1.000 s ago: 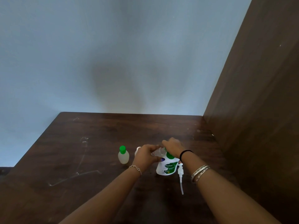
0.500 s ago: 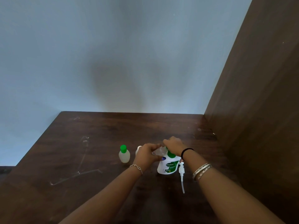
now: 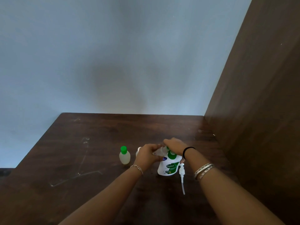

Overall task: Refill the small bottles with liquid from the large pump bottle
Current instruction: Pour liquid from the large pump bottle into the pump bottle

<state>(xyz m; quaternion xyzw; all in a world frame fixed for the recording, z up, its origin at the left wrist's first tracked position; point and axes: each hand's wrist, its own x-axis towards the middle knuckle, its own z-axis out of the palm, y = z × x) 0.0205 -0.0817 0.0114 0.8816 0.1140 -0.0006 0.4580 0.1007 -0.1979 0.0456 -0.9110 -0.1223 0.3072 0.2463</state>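
Gripping a small clear plastic bottle [image 3: 159, 152], the left hand [image 3: 146, 154] is tilting it against the white Dettol bottle [image 3: 168, 167]'s green neck. Right hand [image 3: 174, 146] is clamping down there too. Pale liquid's sitting in the green-capped little bottle [image 3: 124, 155] nearby.

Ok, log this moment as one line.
left hand: holds small clear bottle | right hand: on its cap end | large bottle: upright | pump: on table

One head-worn view looks forward and down (wide-angle) over the table [image 3: 81, 143], hands near centre.
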